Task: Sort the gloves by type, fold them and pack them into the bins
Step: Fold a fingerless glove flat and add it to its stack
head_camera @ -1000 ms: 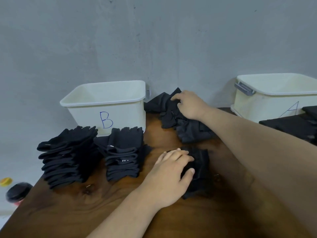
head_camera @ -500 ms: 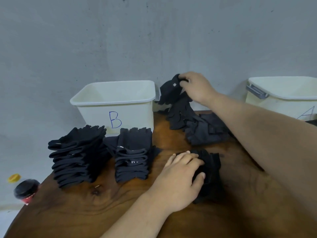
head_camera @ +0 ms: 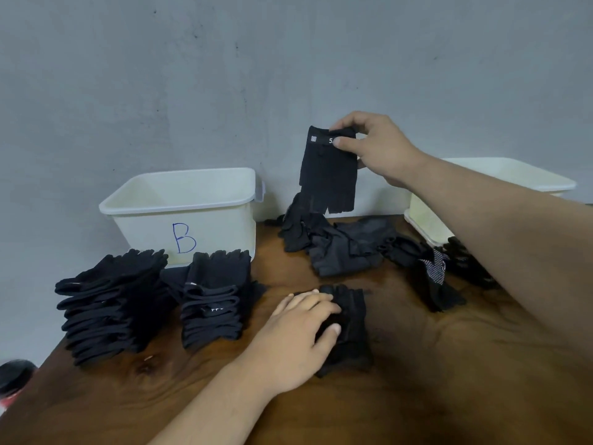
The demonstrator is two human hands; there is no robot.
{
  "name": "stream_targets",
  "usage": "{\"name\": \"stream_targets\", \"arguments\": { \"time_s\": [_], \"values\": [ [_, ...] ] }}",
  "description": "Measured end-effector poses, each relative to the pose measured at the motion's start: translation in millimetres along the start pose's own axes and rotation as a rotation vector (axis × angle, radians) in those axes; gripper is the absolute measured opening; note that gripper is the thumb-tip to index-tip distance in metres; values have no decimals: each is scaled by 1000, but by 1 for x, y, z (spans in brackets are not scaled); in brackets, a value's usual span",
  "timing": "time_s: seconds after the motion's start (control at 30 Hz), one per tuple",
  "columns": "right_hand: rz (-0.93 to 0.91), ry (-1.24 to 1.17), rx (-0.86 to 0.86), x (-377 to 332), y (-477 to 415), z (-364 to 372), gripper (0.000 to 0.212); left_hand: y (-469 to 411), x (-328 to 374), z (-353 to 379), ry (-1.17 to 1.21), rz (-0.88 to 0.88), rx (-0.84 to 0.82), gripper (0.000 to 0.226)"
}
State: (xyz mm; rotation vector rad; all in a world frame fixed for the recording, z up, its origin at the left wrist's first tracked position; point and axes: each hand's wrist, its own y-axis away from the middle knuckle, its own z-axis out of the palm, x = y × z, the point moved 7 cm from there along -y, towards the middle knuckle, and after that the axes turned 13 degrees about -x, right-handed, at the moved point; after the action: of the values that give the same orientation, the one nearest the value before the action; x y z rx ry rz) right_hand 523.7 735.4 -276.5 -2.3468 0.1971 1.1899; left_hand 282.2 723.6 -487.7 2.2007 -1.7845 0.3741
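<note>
So the black fingerless fabric glove is up in the air now. A second ago it was still half in the loose heap of black gloves at the back of the dark wooden worktop; now it hangs clear above that heap, cuff up, finger stubs down. The right hand pinches the cuff, its fingers closed on the band with the white label.

The left hand hasn't budged. It's curved over the small folded black glove near the front, thumb pressed against it. To me that means one more got picked out and folding comes next.

Two stacks of folded black gloves sit in front of the white plastic bin marked B, with nothing showing inside it from this angle. A second white bin is at the right.
</note>
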Motion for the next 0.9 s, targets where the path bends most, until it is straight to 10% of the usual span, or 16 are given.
{"name": "stream_targets", "arguments": {
  "time_s": [0.53, 0.7, 0.9],
  "values": [
    [-11, 24, -234, -41, 108, 106, 18, 27, -3, -49, 951, 99, 571, 69],
    [108, -153, -491, -45, 137, 141, 32, 39, -19, -63, 1067, 54, 760, 38],
    [36, -133, -3, -35, 141, 100, 14, 46, -33, -81, 1089, -7, 848, 38]
  ]
}}
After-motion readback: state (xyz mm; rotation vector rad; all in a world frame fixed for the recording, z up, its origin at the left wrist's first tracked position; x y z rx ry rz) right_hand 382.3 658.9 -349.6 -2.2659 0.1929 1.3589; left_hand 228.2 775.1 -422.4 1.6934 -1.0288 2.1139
